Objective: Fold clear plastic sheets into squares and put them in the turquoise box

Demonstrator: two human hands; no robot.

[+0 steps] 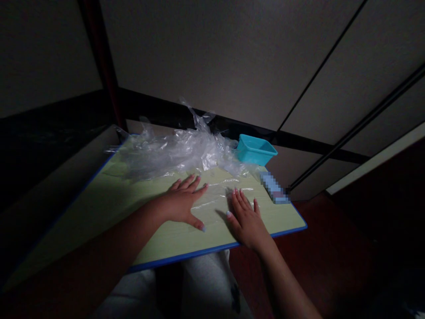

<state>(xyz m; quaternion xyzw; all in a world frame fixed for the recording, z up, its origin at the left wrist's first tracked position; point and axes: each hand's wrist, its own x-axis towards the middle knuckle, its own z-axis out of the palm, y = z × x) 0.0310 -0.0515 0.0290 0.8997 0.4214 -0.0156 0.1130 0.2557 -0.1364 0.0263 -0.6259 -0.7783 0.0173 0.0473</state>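
Now, down on the pale-topped counter (212,241), a flat piece of clear plastic (216,195) is laid out near the blue front edge, picked out only by thin streaks of light! From one side it is met by the left hand (186,199), palm down, its fingers fanned wide apart with nothing gripped. Across from it, the right hand (247,219) is angled inward: its middle fingers are held close together, the thumb and little finger are set apart, and nothing is clasped there either. A shadow is thrown beside it; whether the plastic is pressed by those fingertips cannot be told. And behind, the far side is taken up by a crumpled heap of clear plastic (172,153), brushed against a turquoise tub (255,153) at the right. Nearer the right edge, a pixelated flat object (275,188) is seen, its details hidden.
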